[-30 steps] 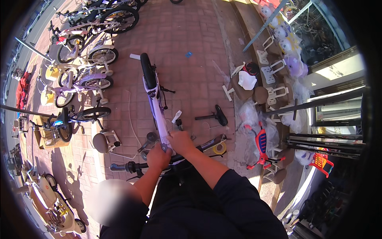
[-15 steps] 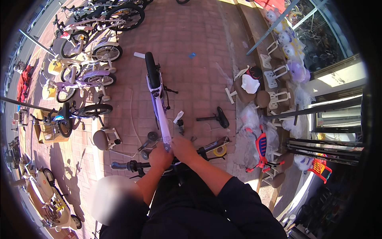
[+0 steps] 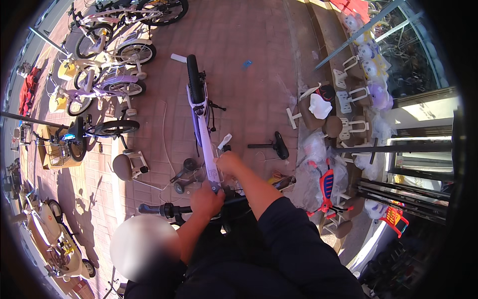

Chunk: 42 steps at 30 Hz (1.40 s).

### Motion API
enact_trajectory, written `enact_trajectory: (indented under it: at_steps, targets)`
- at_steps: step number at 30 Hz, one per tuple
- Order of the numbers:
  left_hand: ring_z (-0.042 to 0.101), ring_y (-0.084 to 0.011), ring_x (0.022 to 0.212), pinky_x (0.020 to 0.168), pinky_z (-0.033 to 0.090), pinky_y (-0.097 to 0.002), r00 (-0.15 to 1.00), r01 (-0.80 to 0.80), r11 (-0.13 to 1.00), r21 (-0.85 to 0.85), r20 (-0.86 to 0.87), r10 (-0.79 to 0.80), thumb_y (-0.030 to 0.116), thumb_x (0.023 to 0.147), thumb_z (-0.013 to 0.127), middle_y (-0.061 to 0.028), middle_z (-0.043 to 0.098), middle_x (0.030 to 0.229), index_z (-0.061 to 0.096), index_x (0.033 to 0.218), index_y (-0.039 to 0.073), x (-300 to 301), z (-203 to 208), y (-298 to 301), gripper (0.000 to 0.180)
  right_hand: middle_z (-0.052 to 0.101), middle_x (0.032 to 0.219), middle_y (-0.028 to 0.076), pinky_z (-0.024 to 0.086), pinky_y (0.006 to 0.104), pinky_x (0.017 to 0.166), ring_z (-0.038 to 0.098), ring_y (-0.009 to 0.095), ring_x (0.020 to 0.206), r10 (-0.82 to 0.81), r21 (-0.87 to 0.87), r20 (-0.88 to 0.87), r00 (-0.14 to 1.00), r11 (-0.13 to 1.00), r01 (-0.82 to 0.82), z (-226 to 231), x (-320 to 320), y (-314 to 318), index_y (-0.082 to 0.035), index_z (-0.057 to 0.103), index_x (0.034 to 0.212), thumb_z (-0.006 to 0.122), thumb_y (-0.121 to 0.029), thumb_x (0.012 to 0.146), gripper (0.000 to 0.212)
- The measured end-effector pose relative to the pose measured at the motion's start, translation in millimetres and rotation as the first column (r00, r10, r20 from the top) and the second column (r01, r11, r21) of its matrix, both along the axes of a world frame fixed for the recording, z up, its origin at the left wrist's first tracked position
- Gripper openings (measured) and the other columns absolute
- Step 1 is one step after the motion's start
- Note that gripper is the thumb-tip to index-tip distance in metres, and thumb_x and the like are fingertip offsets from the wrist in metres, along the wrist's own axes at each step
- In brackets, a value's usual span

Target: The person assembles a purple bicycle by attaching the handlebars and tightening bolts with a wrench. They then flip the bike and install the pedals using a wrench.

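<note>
In front of me a bicycle with a pale purple frame (image 3: 204,135) points away, its black-tyred wheel (image 3: 195,79) at the far end. My left hand (image 3: 206,201) is closed on the near end of the frame, by the handlebar, whose dark grip (image 3: 149,208) sticks out to the left. My right hand (image 3: 230,163) is just right of the frame tube. Its fingers are curled, and what they hold, if anything, is hidden. Two small black wheels (image 3: 189,165) lie left of the frame. Right of it lies a black saddle with its post (image 3: 281,145).
Several small bicycles (image 3: 132,86) line the left side. A brown stool-like seat (image 3: 122,167) stands nearer. To the right are a red and blue ride-on toy (image 3: 326,187), plastic wrapping (image 3: 314,149) and several brown-and-white seats (image 3: 311,117) along a step. A white piece (image 3: 225,141) lies beside the frame.
My right hand has left the frame's near end and moved forward to the tube's right side. My left hand stays at that near end. The view has shifted slightly.
</note>
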State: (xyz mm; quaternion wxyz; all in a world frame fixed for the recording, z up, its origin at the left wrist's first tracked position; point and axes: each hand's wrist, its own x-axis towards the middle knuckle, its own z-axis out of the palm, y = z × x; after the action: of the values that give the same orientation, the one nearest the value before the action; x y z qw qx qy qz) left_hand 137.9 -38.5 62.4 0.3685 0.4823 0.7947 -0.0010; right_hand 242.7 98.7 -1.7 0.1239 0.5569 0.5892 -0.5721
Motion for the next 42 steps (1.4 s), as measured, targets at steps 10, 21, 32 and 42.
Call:
enact_trajectory:
  at_steps: [10,21,32,42]
  targets:
    - [0.069,-0.0416,0.095,0.086,0.053,-0.0514,0.999,0.035,0.997,-0.065,-0.009,-0.036,0.042,0.084,0.065,-0.0232,0.071,0.099,0.058,0.114,0.003,-2,1,7,0.05,0.071,0.086,0.022,0.055,0.0478,0.071,0.069,0.037,0.076,0.139,0.05,0.144,0.98,0.988,-0.147,-51,15,10,0.001,0.072,0.083,0.062,-0.041,0.094,0.044]
    - [0.069,-0.0417,0.092,0.083,0.054,-0.0524,0.999,0.034,0.999,0.027,-0.022,-0.033,0.041,0.084,0.065,-0.0233,0.071,0.096,0.063,0.107,0.002,-8,-4,3,0.045,0.068,0.087,0.025,0.054,0.0474,0.076,0.067,0.043,0.084,-0.016,0.557,-0.173,0.985,0.823,0.111,22,26,-59,0.002,0.069,0.083,0.067,-0.033,0.087,0.035]
    - [0.069,-0.0428,0.093,0.082,0.054,-0.0524,0.998,0.021,0.997,0.071,-0.069,-0.016,0.039,0.083,0.069,-0.0241,0.071,0.095,0.066,0.103,0.004,-6,-3,3,0.041,0.066,0.088,0.021,0.052,0.0497,0.077,0.065,0.042,0.085,0.18,0.727,-0.235,0.955,0.685,0.05,12,26,-95,-0.002,0.067,0.091,0.061,-0.017,0.092,0.016]
    - [0.069,-0.0428,0.092,0.082,0.054,-0.0529,0.996,0.053,0.999,-0.008,-0.066,-0.053,0.048,0.086,0.067,-0.0243,0.071,0.096,0.06,0.108,0.003,-3,-11,5,0.051,0.068,0.084,0.024,0.053,0.0528,0.075,0.067,0.045,0.081,0.033,0.546,-0.235,0.971,0.831,0.104,44,15,-70,-0.001,0.066,0.089,0.057,-0.029,0.097,0.031]
